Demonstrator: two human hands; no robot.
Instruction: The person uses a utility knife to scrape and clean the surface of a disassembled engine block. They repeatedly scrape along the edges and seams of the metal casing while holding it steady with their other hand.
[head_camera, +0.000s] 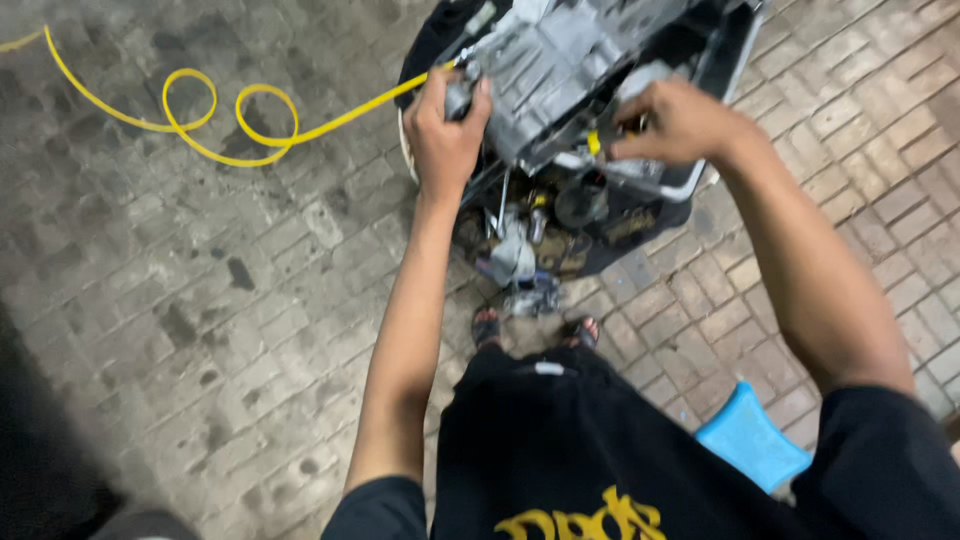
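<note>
A grey metal engine block (560, 60) rests tilted over a dark tray (735, 50) filled with parts. My left hand (445, 130) grips a small grey fitting on the block's left side, right where a yellow hose (250, 125) ends. My right hand (675, 120) is closed on the block's right edge, with a small yellow piece (594, 143) showing by its fingers. Several loose metal parts (520, 255) lie in the tray below the block.
The yellow hose loops across stained grey paving to the left. A blue plastic stool (750, 435) stands at lower right by my leg. My sandalled feet (535, 330) sit just below the tray. Brick paving lies on the right.
</note>
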